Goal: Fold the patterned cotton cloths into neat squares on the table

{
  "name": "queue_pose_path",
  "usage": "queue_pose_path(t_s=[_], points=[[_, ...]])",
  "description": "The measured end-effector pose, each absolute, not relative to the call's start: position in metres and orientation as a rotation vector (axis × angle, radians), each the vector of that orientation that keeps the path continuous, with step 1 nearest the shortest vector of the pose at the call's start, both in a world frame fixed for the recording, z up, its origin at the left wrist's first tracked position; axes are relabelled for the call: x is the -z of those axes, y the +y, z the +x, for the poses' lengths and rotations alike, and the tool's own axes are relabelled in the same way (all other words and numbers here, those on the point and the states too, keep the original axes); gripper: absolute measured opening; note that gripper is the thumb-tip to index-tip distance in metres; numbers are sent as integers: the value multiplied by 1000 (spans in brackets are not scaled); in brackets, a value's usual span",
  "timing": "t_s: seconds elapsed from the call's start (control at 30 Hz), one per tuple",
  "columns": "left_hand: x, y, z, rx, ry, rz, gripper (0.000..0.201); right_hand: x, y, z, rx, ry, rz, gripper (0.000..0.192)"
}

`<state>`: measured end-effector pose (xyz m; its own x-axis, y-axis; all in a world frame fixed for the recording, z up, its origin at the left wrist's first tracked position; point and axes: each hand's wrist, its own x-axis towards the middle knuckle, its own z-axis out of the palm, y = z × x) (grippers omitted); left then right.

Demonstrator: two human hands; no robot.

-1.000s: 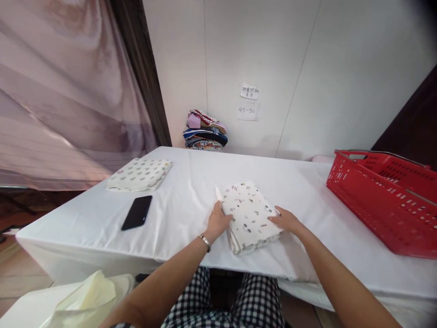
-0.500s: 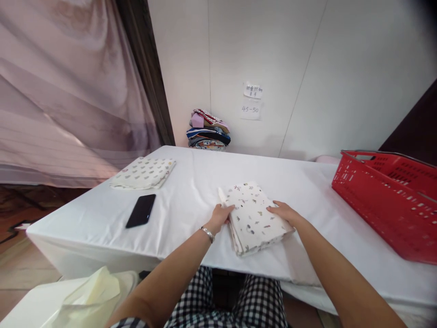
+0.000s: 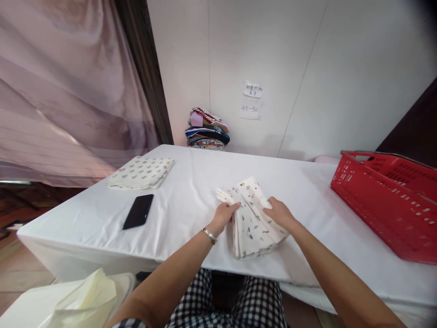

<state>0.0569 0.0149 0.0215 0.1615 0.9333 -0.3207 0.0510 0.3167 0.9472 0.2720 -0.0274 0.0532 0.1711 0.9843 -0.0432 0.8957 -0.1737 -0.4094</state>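
Patterned cloth (image 3: 251, 218), white with small printed motifs and folded into a thick pad, lies on the white tabletop (image 3: 191, 196) between the two hands, its upper layers lifted and creased along the middle. Left hand (image 3: 225, 215), with a bracelet (image 3: 209, 235) at the wrist, pinches the cloth's left edge, fingers curled over the top layers. Right hand (image 3: 279, 213) grips the cloth from the other side, thumb on top and fingers closed on the fabric, so both hands hold it at once. Nearer than the hands, below the tabletop edge, checked trousers (image 3: 252, 296) show, and to the lower left of the left hand a pale yellow bag (image 3: 85, 296) rests on a white surface. Well to the left of the left hand a black phone (image 3: 138, 211) lies flat, and beyond it a second folded cloth (image 3: 139, 172) with a small print sits near the far left corner. Well to the right of the right hand stands a red basket (image 3: 385, 200). Farther off, past the tabletop against the wall, is a stack of folded clothes (image 3: 206, 130), with two paper notes (image 3: 251, 100) on the wall just to its right.
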Motion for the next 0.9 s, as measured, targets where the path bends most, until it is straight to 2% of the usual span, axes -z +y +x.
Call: queue_pose_path(t_s=[0.07, 0.17, 0.3, 0.47, 0.53, 0.63, 0.73, 0.9], points=[[-29, 9, 66, -859, 1186, 1067, 41, -64, -41, 252, -227, -1983, -2080, 23], [-45, -5, 75, -914, 1140, 1066, 45, -76, -58, 230, -150, -2124, -1914, 21], [-63, -23, 74, -903, 1020, 1106, 45, -80, -63, 234, -473, -1934, -1853, 19], [-67, -39, 82, -702, 938, 1124, 52, -75, -66, 265, -1069, -1612, -1710, 50], [-65, -42, 89, -664, 962, 1118, 56, -76, -68, 274, -1168, -1581, -1671, 62], [-65, -43, 98, -665, 969, 1109, 58, -80, -69, 277, -1133, -1715, -1626, 76], [-66, -39, 101, -642, 970, 1131, 58, -77, -65, 275, -1059, -1801, -1599, 65], [-54, -27, 88, -689, 1003, 1418, 57, -58, -61, 279, -1108, -1578, -1512, 56]])
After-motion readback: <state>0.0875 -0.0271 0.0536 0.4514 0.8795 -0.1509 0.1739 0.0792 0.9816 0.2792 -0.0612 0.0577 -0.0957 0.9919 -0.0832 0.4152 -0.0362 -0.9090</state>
